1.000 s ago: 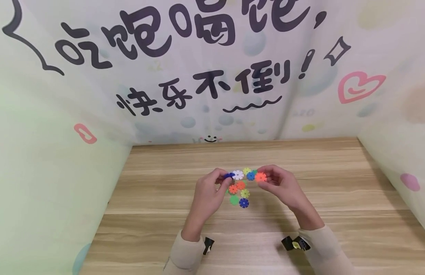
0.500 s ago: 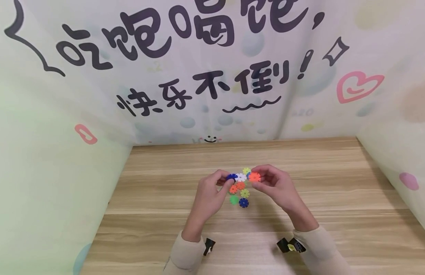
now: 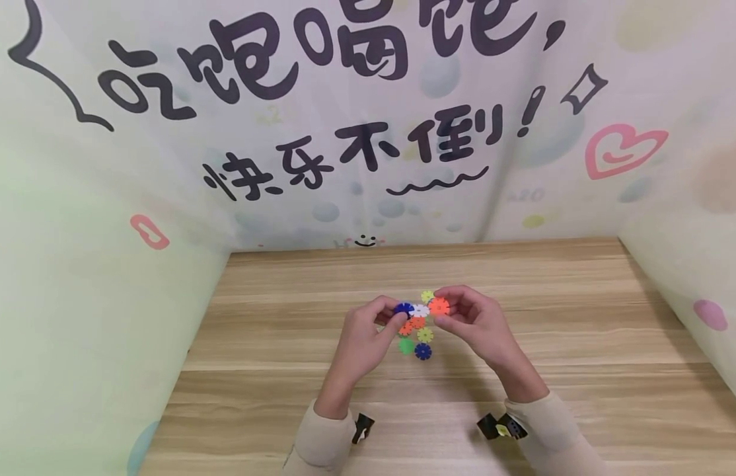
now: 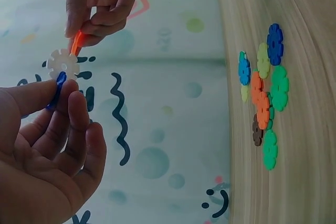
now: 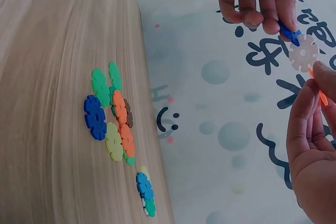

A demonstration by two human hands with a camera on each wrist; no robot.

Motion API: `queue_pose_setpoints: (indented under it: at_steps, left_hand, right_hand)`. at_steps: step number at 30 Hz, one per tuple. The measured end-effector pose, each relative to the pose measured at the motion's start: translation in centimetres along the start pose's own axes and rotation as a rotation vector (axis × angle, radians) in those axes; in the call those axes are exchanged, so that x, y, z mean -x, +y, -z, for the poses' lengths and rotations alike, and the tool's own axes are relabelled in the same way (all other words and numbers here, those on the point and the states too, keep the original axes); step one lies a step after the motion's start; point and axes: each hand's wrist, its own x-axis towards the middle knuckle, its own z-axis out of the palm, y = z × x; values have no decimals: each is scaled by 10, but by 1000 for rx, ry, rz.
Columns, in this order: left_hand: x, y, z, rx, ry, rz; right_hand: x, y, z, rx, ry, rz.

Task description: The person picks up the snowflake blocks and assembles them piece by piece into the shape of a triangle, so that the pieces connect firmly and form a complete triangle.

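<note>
Left hand [image 3: 365, 336] pinches blue disc [image 3: 405, 309], white disc [image 3: 419, 310] attached; right hand [image 3: 485, 325] has brought its pinched orange disc [image 3: 439, 307] in, seemingly aligned.

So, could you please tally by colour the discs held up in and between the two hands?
Blue disc: 1, in the left hand
White disc: 1, between the hands
Orange disc: 1, in the right hand
Total: 3
</note>
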Motion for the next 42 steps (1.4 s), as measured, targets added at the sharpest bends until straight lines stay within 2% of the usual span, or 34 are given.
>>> queue_pose_setpoints:
  at_steps: [13, 25, 28, 31, 36, 42]
  left_hand:
    - [1, -4, -1, 48, -16, 44]
    - [0, -2, 0, 124, -27, 132]
    - [0, 2, 0, 127, -35, 163]
    - [-1, 14, 3, 129, -44, 183]
    - [-1, 33, 11, 172, -51, 176]
    - [-1, 34, 12, 221, -68, 221]
  right_hand:
    - [1, -1, -4, -18, 9, 5]
    - [1, -1, -6, 9, 11, -13]
    - [1, 0, -6, 21, 15, -19]
    - [1, 0, -6, 33, 19, -27]
    - [1, 0, -7, 41, 15, -40]
    - [1, -1, -7, 47, 17, -57]
